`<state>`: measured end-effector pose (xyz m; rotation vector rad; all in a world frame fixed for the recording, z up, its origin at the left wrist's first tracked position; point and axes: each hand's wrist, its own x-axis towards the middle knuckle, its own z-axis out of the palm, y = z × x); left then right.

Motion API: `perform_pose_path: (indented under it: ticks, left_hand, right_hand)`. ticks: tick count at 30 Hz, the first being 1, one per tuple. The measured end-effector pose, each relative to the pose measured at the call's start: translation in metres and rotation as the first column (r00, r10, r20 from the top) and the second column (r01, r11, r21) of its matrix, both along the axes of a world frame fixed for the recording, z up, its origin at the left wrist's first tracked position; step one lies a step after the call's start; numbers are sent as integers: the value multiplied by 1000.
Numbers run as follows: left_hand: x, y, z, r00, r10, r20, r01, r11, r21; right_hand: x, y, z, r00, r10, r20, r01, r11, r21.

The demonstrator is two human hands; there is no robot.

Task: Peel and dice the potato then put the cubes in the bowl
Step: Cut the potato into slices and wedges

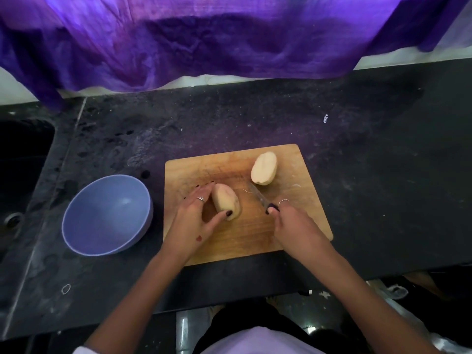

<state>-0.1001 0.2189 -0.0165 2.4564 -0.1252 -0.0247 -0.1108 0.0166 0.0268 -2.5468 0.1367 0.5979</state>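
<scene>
Left of the cutting board (229, 241), a bowl (107, 215) sits beside the sink (23, 159).

Nothing readable anywhere here, no labels, brands or numbers. There's a tiny white mark on the black countertop (383, 149) past the cutting board (229, 241), but it's way too small and blurry to make out as any kind of text.

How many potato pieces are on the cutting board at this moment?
2: one potato half under the left hand, the other half lying free near the board's far right. None visible elsewhere.
</scene>
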Motion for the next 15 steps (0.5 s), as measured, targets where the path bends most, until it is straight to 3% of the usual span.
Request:
perform_pose_path:
  ticks: [5,15]
  left_hand:
    - [4,-5,-10,1000,1,0,-1,1000,23]
    - [-1,-11,-12,999,41,15,-41,999,-30]
  right_hand:
    - [-3,22,4,996,42,83,-49,995,92]
    - [5,39,9,996,64,63,-60,997,-56]
